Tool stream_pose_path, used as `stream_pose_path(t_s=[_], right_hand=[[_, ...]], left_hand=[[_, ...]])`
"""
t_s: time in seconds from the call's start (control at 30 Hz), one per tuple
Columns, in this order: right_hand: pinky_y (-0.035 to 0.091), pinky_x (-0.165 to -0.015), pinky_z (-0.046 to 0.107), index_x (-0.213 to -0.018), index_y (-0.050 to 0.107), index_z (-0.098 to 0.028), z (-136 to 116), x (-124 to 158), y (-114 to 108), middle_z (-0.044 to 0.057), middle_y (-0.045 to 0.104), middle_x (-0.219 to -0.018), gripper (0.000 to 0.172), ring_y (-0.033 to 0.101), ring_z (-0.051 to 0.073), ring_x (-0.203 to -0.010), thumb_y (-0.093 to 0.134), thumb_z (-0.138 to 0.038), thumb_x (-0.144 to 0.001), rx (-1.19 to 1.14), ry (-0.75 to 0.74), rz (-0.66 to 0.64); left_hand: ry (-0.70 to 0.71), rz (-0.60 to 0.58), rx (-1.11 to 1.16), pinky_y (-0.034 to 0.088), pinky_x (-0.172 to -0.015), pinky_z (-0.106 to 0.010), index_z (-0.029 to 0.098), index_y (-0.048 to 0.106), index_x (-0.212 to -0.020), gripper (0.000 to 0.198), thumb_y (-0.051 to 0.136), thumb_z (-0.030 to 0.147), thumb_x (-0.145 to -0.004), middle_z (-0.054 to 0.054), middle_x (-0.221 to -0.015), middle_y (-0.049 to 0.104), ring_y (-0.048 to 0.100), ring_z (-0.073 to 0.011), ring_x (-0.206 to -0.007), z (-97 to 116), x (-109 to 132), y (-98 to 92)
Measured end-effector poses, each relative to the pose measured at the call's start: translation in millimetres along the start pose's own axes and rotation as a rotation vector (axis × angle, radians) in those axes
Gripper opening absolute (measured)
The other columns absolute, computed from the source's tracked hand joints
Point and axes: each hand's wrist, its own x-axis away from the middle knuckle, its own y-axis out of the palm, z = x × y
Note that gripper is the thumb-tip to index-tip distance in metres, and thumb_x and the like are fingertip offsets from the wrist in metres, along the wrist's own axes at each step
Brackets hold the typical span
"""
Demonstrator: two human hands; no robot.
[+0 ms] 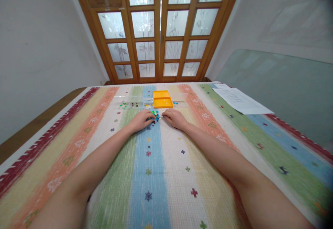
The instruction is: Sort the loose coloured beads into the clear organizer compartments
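Note:
A small loose pile of tiny coloured pieces, in blue, green, dark red and white, lies on the tablecloth between my hands. My left hand rests at the pile's left edge, its fingers curled and its fingertips among the pieces. On the pile's right side, my right hand has thumb and fingers pinched together; a tiny dark spot shows at the tips, too small to name. Just beyond stands an open yellow box with its lid raised. Clear plastic trays hold sorted green, dark red, yellow and blue pieces.
A striped tablecloth covers the table. White printed sheets lie at the right, close to a greenish glass-like panel. Wooden doors with frosted panes stand behind the table's far edge, with walls on both sides.

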Motion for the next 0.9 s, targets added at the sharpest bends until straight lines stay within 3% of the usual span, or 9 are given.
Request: stream_pose_path(t_s=[0.13,0.33,0.47,0.63,0.9], right_hand=[[0.049,-0.090,0.034,-0.110,0.075,-0.019,0.7,0.0,0.6,0.010,0.074,-0.104,0.022,0.065,0.023,-0.099,0.056,-0.017,-0.099,-0.003,0.007,-0.003],[0.049,-0.090,0.034,-0.109,0.075,-0.020,-0.7,-0.5,-1.0,0.010,0.074,-0.104,0.022,0.065,0.023,-0.099,0.056,-0.017,-0.099,-0.011,0.020,-0.011],[0.049,-0.090,0.034,-0.108,0.075,-0.020,-0.7,-0.5,-0.9,0.009,0.074,-0.104,0.021,0.065,0.022,-0.099,0.056,-0.017,-0.098,-0.009,0.017,-0.010],[0.048,-0.089,0.034,-0.109,0.075,-0.020,-0.7,-0.2,-0.9,0.010,0.074,-0.104,0.021,0.065,0.022,-0.099,0.056,-0.017,-0.099,-0.001,0.011,-0.011],[0.048,-0.091,0.034,-0.109,0.075,-0.021,0.0,-0.1,-0.6,0.009,0.074,-0.105,0.022,0.066,0.022,-0.100,0.056,-0.017,-0.099,-0.012,0.008,-0.005]], left_hand=[[0.066,-0.061,-0.062,0.046,-0.096,-0.039,0.026,0.078,-0.109,0.022,0.061,0.026,-0.096,-0.009,-0.108,0.067,0.059,-0.0243,-0.105,2.5,0.9,1.7],[0.034,-0.028,-0.033,0.046,-0.096,-0.040,0.024,0.078,-0.102,0.017,0.062,0.026,-0.095,-0.009,-0.104,0.068,0.060,-0.0247,-0.104,4.4,0.3,1.7],[-0.049,0.067,0.071,0.048,-0.093,-0.037,0.021,0.075,-0.101,0.017,0.061,0.025,-0.093,-0.007,-0.101,0.072,0.063,-0.0229,-0.100,1.8,-1.3,2.2],[-0.241,0.169,0.224,0.047,-0.073,-0.031,0.019,0.074,-0.099,0.019,0.059,0.029,-0.093,-0.003,-0.088,0.073,0.061,-0.0166,-0.073,-9.4,-0.4,4.3],[-0.436,0.437,0.561,0.051,-0.072,-0.029,0.018,0.071,-0.102,0.021,0.063,0.032,-0.087,-0.004,-0.087,0.073,0.066,-0.0177,-0.077,-35.0,0.5,1.4]])
